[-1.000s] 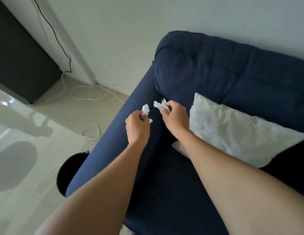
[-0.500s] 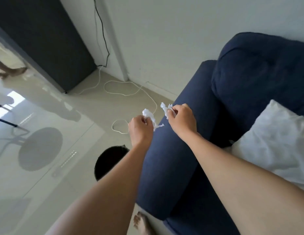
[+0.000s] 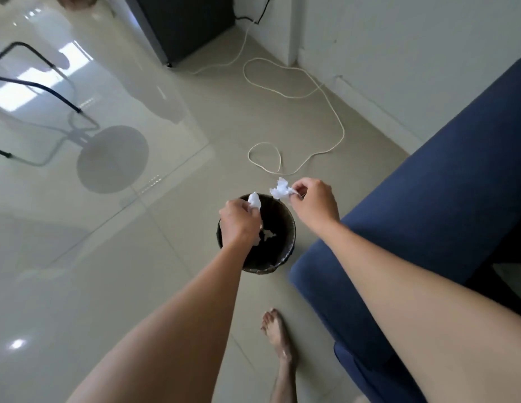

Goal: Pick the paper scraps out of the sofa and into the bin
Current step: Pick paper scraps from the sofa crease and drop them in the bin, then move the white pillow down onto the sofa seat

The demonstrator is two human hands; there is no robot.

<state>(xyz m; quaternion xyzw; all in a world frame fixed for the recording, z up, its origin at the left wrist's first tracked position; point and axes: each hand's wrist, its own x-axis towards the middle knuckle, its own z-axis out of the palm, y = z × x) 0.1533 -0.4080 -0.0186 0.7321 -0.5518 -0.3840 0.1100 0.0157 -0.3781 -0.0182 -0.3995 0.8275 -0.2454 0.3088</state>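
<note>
My left hand pinches a white paper scrap right above the open mouth of the round black bin on the floor. My right hand pinches a second crumpled white scrap over the bin's far rim. Some white scraps lie inside the bin. The dark blue sofa stands to the right, its armrest beside the bin.
A white cable loops over the tiled floor beyond the bin. A dark cabinet stands by the wall at the top. My bare foot is on the floor below the bin. Chair legs reflect at the left.
Both hands, each holding its scrap, have swung left off the sofa armrest to above the bin. The view turned down and left; the pillow has left the frame.
</note>
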